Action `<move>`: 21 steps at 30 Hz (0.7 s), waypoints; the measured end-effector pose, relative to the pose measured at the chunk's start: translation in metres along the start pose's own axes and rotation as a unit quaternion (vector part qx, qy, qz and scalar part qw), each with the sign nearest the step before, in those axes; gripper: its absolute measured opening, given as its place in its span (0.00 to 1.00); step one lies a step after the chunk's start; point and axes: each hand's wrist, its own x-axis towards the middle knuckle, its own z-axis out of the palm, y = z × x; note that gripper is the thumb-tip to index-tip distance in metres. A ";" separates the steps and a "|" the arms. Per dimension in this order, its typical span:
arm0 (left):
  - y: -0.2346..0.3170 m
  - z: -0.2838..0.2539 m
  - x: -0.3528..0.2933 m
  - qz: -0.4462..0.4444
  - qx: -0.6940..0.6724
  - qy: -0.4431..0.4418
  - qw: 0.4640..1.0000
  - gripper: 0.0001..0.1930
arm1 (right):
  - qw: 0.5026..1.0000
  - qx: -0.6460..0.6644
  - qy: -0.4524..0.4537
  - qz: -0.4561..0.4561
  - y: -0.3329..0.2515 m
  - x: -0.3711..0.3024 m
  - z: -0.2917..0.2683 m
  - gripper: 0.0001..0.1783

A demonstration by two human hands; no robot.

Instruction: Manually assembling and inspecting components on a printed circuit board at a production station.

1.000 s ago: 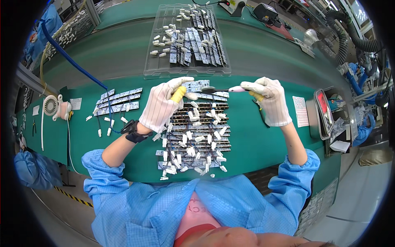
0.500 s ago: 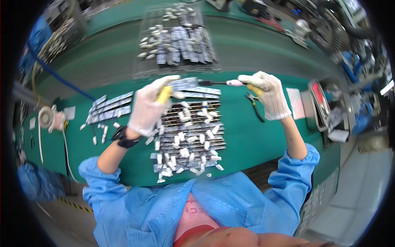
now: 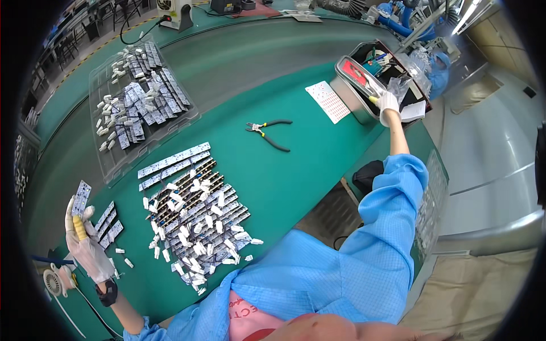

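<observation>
My left hand [image 3: 88, 247], in a white glove with yellow fingertips, is out at the far left. Between its fingers and thumb it grips a short circuit board strip [image 3: 81, 198], tilted up off the bench. Beside it lie a few more board strips [image 3: 106, 219]. At the far right my gloved right hand [image 3: 388, 105] reaches over the rim of a metal tin [image 3: 351, 98] with a red item [image 3: 354, 73] in it. Its fingers are bent together; whatever they hold is hidden among the tools and plastic there.
Rows of circuit boards with white connectors [image 3: 196, 227] cover the middle of the green bench. Cutting pliers [image 3: 267, 133] lie beyond them. A clear tray [image 3: 105, 167] of boards stands back left, a small fan [image 3: 52, 282] front left, a printed sheet [image 3: 328, 102] by the tin.
My view has swung to the right. My right hand has carried the black brush with the pink handle away toward the tin; I no longer see the brush. My left hand has moved left.
</observation>
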 end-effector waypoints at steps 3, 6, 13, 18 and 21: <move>0.012 0.022 -0.005 -0.009 0.018 -0.026 0.999 0.18 | 0.997 -0.034 0.057 0.035 0.015 0.001 0.020 0.24; 0.006 0.022 -0.009 -0.022 0.003 -0.041 0.999 0.18 | 0.999 -0.011 -0.011 -0.047 0.010 -0.006 0.011 0.29; -0.001 0.003 -0.008 -0.049 0.016 -0.060 0.997 0.19 | 0.996 -0.050 0.024 -0.070 -0.003 -0.010 0.011 0.27; 0.007 0.007 -0.017 -0.059 0.002 -0.063 0.996 0.18 | 0.991 -0.085 0.012 -0.099 -0.020 -0.008 -0.003 0.27; 0.009 -0.001 -0.025 -0.056 -0.007 -0.059 0.997 0.18 | 0.998 -0.014 -0.017 -0.058 -0.030 -0.002 -0.008 0.28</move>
